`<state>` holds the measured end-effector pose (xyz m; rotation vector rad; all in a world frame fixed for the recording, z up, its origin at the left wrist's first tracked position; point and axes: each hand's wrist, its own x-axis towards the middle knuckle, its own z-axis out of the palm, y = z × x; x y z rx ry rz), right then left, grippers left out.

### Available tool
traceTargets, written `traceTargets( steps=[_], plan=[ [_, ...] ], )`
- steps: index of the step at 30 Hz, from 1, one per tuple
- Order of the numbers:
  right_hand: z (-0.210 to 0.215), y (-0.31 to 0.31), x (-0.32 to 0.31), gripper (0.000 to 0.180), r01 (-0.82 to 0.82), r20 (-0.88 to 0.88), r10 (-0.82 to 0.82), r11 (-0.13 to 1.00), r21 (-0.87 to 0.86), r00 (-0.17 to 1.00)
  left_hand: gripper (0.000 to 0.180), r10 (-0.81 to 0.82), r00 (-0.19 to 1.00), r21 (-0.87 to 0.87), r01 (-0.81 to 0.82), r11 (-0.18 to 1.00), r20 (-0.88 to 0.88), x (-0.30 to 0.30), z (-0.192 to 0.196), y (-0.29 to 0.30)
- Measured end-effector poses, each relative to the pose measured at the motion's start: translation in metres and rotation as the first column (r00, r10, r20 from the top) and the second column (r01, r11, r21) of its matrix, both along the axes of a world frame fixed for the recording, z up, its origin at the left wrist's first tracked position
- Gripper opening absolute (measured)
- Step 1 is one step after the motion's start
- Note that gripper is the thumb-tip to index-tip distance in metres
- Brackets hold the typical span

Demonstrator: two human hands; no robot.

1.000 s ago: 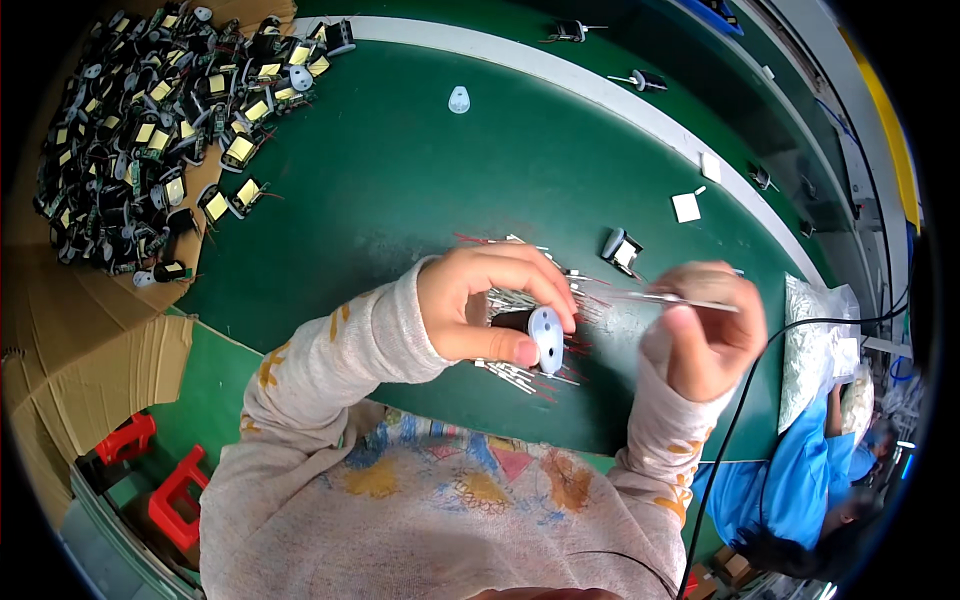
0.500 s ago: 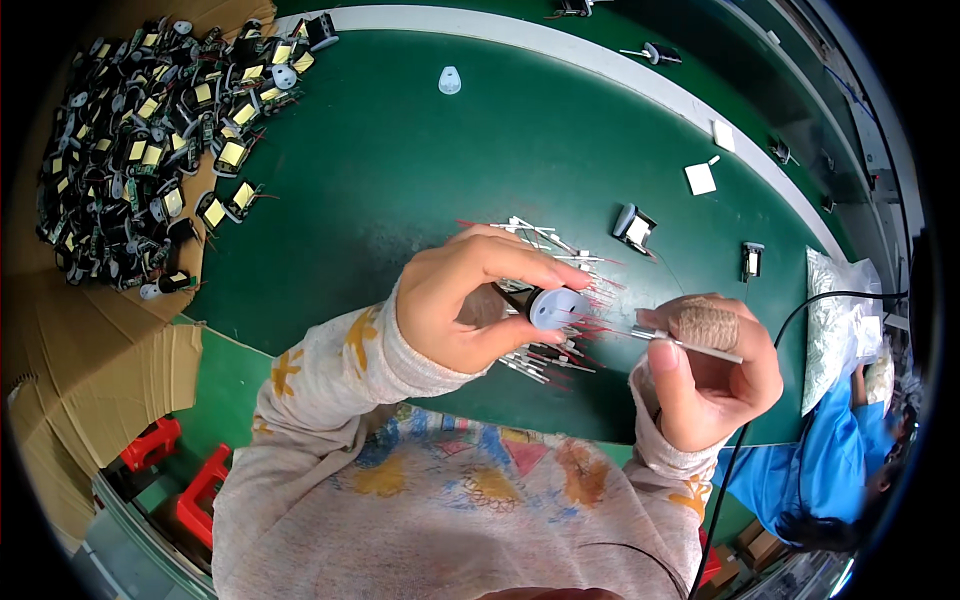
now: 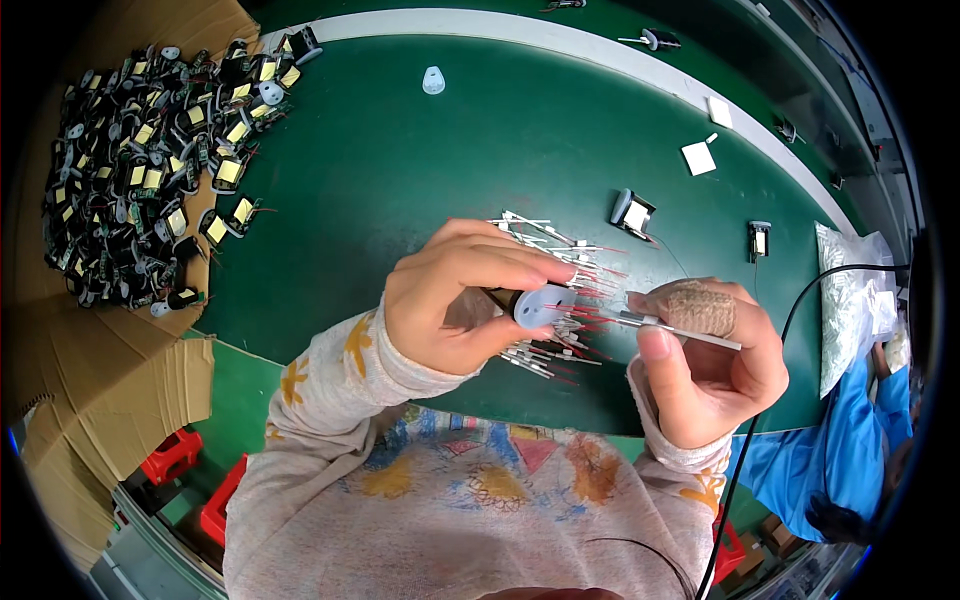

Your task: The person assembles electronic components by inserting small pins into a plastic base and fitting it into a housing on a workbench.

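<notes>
My left hand (image 3: pixel 436 290) is closed on a small black device, its thumb and fingers gripping the sides. The device's pale grey oval end cap (image 3: pixel 541 306) has small holes and faces my right hand. Thin red wires run from the cap toward a slim white-and-silver wire lead (image 3: pixel 708 341). My right hand (image 3: pixel 712 375) pinches that lead between thumb and index finger, the latter wrapped in tan tape. Beneath and behind my left hand lies a loose bunch of white-tipped leads (image 3: pixel 540 232) with red wires, partly hidden by it.
A cardboard box (image 3: pixel 130 400) at left holds a heap of similar black devices (image 3: pixel 130 170). Two more devices (image 3: pixel 632 214) and white squares (image 3: pixel 699 158) lie on the green table (image 3: pixel 340 150). At right are a plastic bag (image 3: pixel 845 300), a black cable (image 3: pixel 785 340) and a person in blue (image 3: pixel 800 490).
The whole view has shifted slightly. Both hands keep their grips, and the grey cap sits a little farther left, with the lead still opposite it.
</notes>
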<state>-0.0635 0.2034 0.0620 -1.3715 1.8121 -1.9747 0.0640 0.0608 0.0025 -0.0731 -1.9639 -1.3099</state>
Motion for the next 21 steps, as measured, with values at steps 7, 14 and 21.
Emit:
traceTargets(
  steps=[7,14,21],
  plan=[
    [0.0069,0.0002,0.0005,0.023,-0.039,-0.233,0.048,0.998,0.046,0.971,0.044,0.056,0.998,0.036,-0.055,0.998,-0.022,-0.0003,-0.0008,0.001],
    [0.0047,0.0041,0.0054,0.025,-0.034,-0.401,0.043,0.999,0.028,0.915,0.041,0.089,0.996,-0.019,-0.09,0.996,-0.031,-0.0018,0.0011,0.0018],
    [0.0052,0.0055,0.0058,0.026,-0.035,-0.396,0.055,0.998,0.057,0.917,0.042,0.135,0.99,-0.052,-0.138,0.989,-0.044,-0.0024,0.0022,0.0031]
  ],
)
